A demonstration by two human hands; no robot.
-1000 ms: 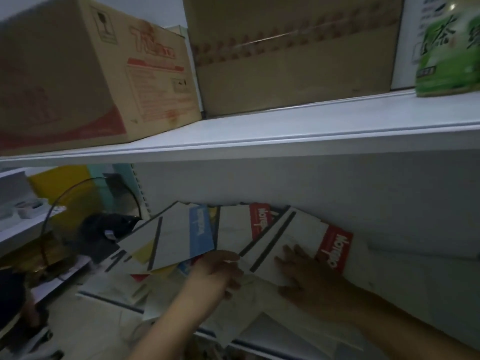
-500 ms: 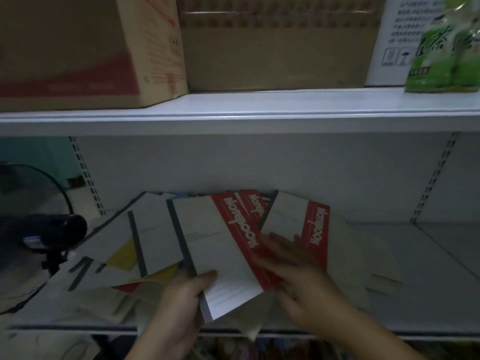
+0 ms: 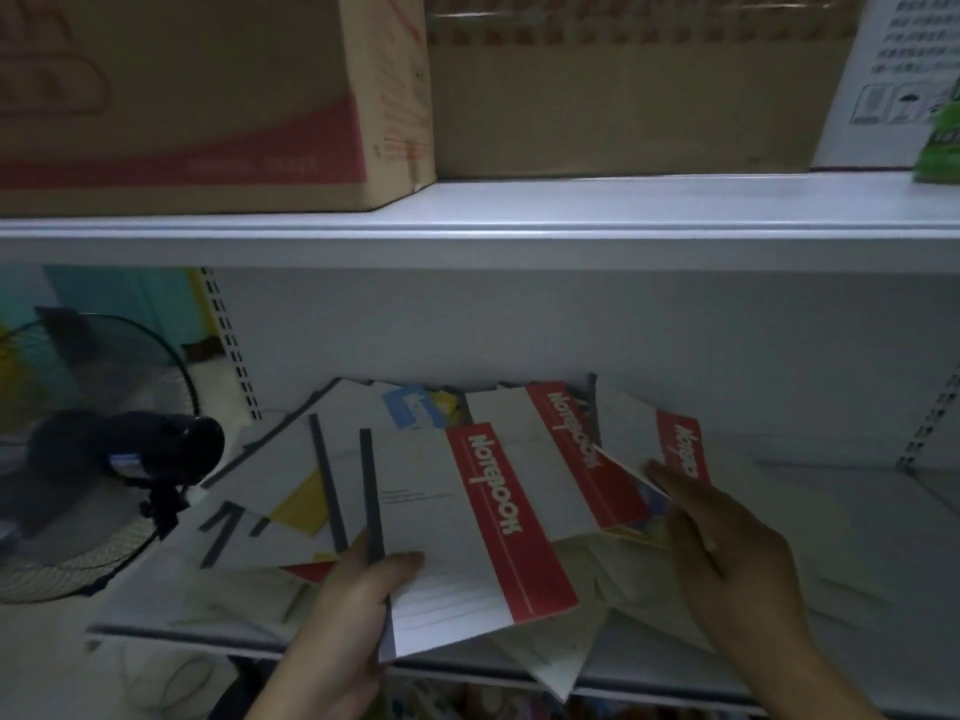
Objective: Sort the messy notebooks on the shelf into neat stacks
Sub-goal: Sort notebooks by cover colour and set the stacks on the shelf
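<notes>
Several thin notebooks lie scattered on the white lower shelf (image 3: 857, 517). My left hand (image 3: 353, 605) grips a white notebook with a red "Notebook" band (image 3: 467, 532) by its near left corner, thumb on top, lifted slightly over the pile. My right hand (image 3: 727, 553) pinches the near edge of another red-banded notebook (image 3: 649, 439) at the right of the pile. A third red-banded notebook (image 3: 550, 444) lies between them. Further left are white notebooks with dark spines (image 3: 291, 491) and a blue-labelled one (image 3: 413, 410).
A black fan (image 3: 119, 454) stands just left of the shelf. The upper shelf (image 3: 519, 215) carries cardboard boxes (image 3: 208, 96) and a green package (image 3: 940, 148) at the right. Loose pale sheets (image 3: 582, 652) hang over the lower shelf's front edge.
The view steadied and came closer. My left hand has drawn the red-banded notebook nearer and a little left. My right hand has shifted right onto the rightmost red-banded notebook.
</notes>
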